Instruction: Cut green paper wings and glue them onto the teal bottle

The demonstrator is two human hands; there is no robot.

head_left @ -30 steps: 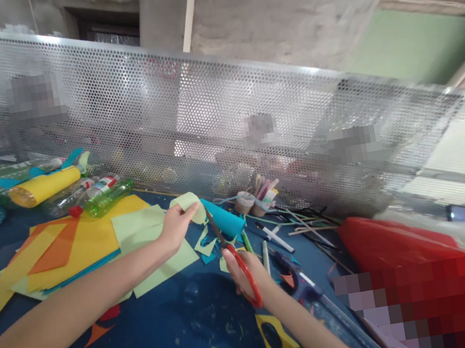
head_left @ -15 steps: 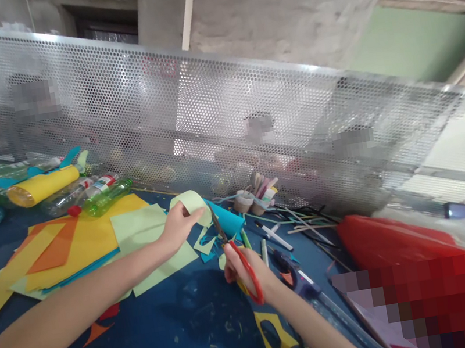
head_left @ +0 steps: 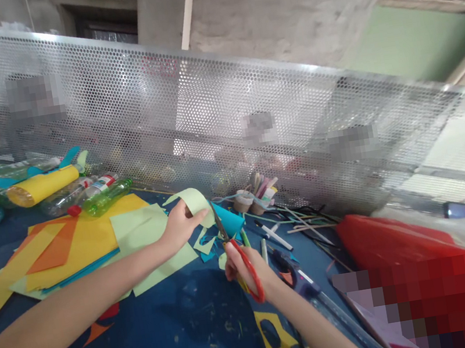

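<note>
Pinched in my left hand [head_left: 179, 225] is a curled piece of pale green paper [head_left: 194, 199]. My right hand [head_left: 247, 266] is closed round the red handles of a pair of scissors [head_left: 254, 279]. The dark blades point up and away, against the right edge of the paper. Just behind the blades lies a blue paper roll [head_left: 230, 220]. Green and blue offcuts [head_left: 206, 241] lie on the table between my hands. Under my left forearm are flat pale green sheets [head_left: 153, 263] beside a stack of yellow paper [head_left: 97, 242].
A blue glue gun [head_left: 297, 275] and markers [head_left: 276, 234] lie right of my right hand. Plastic bottles [head_left: 108, 198] and a yellow-wrapped bottle [head_left: 44, 186] lie back left. A perforated metal screen [head_left: 204, 108] borders the blue table [head_left: 184, 346]; blurred people show behind it. A red bag [head_left: 384, 238] sits at right.
The green paper has turned in my left hand, and a thin curled end now sticks out to its left. The scissors have shifted slightly and the blades look closer together.
</note>
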